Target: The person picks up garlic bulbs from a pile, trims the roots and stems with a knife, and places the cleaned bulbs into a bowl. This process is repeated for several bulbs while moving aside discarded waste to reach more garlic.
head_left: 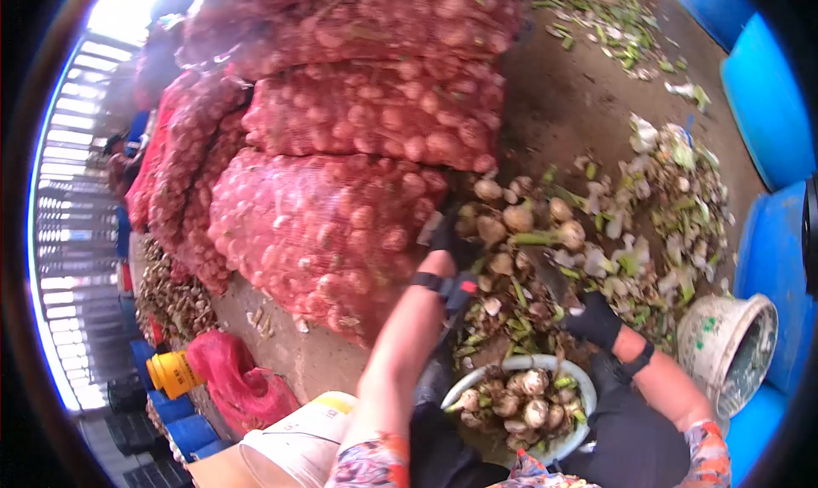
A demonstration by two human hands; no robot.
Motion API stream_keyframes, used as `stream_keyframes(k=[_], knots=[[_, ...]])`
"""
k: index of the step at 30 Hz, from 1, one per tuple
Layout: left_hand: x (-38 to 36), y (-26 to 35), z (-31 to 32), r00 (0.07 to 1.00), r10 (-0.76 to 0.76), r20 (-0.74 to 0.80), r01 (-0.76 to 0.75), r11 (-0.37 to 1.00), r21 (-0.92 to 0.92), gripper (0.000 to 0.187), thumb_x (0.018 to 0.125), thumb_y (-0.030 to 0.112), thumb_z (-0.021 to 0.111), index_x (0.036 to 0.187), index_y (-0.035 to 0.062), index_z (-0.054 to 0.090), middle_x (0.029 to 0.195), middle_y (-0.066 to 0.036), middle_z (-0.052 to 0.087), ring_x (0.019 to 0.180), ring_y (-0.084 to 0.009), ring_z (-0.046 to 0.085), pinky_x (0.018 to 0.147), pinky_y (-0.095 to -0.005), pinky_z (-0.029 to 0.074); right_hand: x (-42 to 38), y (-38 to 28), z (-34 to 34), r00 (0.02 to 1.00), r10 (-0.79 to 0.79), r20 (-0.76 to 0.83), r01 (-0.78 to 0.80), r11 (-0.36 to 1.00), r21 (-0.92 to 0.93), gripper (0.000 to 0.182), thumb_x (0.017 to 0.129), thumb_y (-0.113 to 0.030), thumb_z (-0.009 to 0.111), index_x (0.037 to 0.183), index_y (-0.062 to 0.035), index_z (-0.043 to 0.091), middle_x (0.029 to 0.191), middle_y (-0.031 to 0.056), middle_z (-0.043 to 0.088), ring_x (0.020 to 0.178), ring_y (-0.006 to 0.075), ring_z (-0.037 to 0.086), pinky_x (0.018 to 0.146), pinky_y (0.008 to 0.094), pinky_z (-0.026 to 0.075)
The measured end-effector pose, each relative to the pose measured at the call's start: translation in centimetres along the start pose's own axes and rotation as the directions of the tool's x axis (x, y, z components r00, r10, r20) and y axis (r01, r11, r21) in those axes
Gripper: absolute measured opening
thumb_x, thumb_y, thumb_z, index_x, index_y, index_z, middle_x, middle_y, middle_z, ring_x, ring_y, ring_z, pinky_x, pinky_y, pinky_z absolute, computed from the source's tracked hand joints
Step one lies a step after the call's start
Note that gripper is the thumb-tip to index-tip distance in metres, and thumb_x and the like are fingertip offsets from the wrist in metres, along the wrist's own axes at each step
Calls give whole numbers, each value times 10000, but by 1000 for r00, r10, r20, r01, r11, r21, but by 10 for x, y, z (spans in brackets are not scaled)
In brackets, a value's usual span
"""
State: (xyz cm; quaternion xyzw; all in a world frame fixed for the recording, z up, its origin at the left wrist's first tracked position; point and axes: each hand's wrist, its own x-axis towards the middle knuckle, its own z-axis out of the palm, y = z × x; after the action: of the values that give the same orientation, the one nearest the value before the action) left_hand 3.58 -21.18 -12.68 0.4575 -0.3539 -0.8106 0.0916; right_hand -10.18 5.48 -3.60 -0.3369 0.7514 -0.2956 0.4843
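Note:
My left hand (456, 236), in a black glove, reaches in between a red mesh sack (332, 232) and a heap of pale garlic bulbs (520, 218) with green stalks. Its fingers are dark and blurred, so their grip does not show. Closed in a black glove, my right hand (594, 322) is over the trimmings right of the heap. A thin grey blade, which looks like a knife (554, 285), points forward from it. Between my legs stands a pale basin (588, 394) with several trimmed garlic bulbs (520, 400) in it.
Full red mesh sacks (375, 113) are stacked ahead. Leaf and stalk scraps (673, 207) litter the floor at right. A whitish bucket (694, 352) and blue barrels (771, 104) line the right side. At left lie a crumpled red net (239, 386) and a yellow container (173, 374).

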Motion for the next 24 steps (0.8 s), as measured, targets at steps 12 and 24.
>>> stream_keyframes(k=[12, 24], knots=[[-83, 13, 48, 953, 269, 139, -289, 946, 149, 446, 645, -53, 572, 1080, 18, 503, 983, -34, 578, 877, -129, 556, 768, -262, 453, -5, -39, -18, 878, -420, -230, 303, 859, -412, 143, 596, -139, 628, 642, -64, 515, 616, 117, 513, 555, 299, 524, 482, 363, 417], [-175, -2, 84, 922, 95, 375, -67, 994, -87, 452, 763, 87, 597, 1164, 60, 390, 1068, -75, 529, 1004, -176, 509, 853, -314, 442, -27, -69, -20, 722, -686, -85, 569, 660, -491, 246, 531, -229, 667, 679, -85, 535, 658, 82, 504, 551, 271, 525, 459, 357, 411]])
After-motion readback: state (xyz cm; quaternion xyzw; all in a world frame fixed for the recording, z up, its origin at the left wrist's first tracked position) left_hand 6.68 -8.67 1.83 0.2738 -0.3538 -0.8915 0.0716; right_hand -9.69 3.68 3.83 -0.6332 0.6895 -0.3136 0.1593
